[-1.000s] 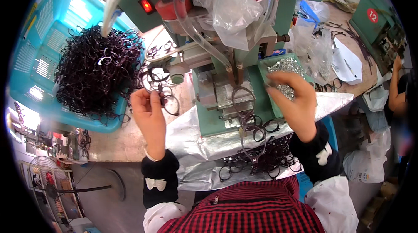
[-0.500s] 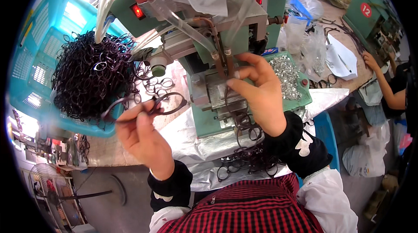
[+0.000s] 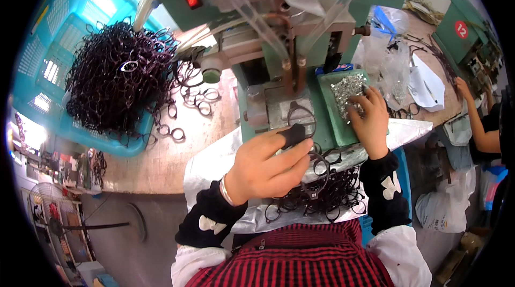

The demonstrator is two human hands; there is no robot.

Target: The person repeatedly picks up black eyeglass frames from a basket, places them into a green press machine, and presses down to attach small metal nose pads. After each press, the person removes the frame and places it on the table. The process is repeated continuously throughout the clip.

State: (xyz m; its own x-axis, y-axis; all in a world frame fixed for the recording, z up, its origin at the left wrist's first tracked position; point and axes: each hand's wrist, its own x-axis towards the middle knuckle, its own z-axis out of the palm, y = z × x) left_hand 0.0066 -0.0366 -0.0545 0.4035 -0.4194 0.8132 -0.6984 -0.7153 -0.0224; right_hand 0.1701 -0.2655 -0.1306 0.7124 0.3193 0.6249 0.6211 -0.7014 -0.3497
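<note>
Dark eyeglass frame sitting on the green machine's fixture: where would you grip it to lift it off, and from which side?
Probably the near rim of the eyeglass frame, pinched thumb and forefinger, coming from the operator's side. It lies flat on the fixture plate; the press head and tubes crowd it from above and behind, so only the front edge is free. The left hand already sits there, its covered fingertip at that rim; the right hand is in the parts tray.

A dark, thin eyeglass frame (image 3: pixel 302 120) lies flat on the grey plate of the green machine, its round rims side by side. Just to its right, a heap of tiny shiny silver parts (image 3: pixel 346 91) fills the green tray (image 3: pixel 328 112), piled loosely near the back.
</note>
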